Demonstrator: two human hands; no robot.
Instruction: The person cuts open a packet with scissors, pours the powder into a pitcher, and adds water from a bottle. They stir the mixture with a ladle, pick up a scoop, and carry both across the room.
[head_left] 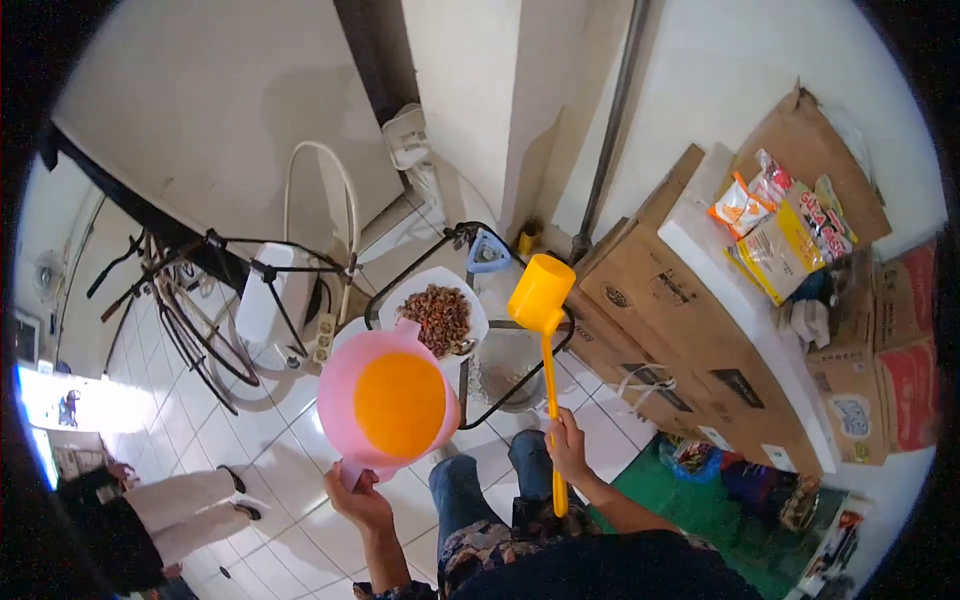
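Observation:
My left hand is closed round the short handle of a pink plastic bowl, which has a second tab on its far side. A smooth orange round fills the middle of the bowl. In my right hand is the long handle of a yellow plastic dipper, its cup raised and tilted, with the inside hidden. Just beyond the pink bowl, a white dish holds a brown, crumbly mixture and a metal spoon. A metal pot sits below the dipper.
A dark metal frame surrounds the pot and dish. Large cardboard boxes stand at the right, with snack packets on top. A bicycle leans at the left, and another person stands on the tiled floor.

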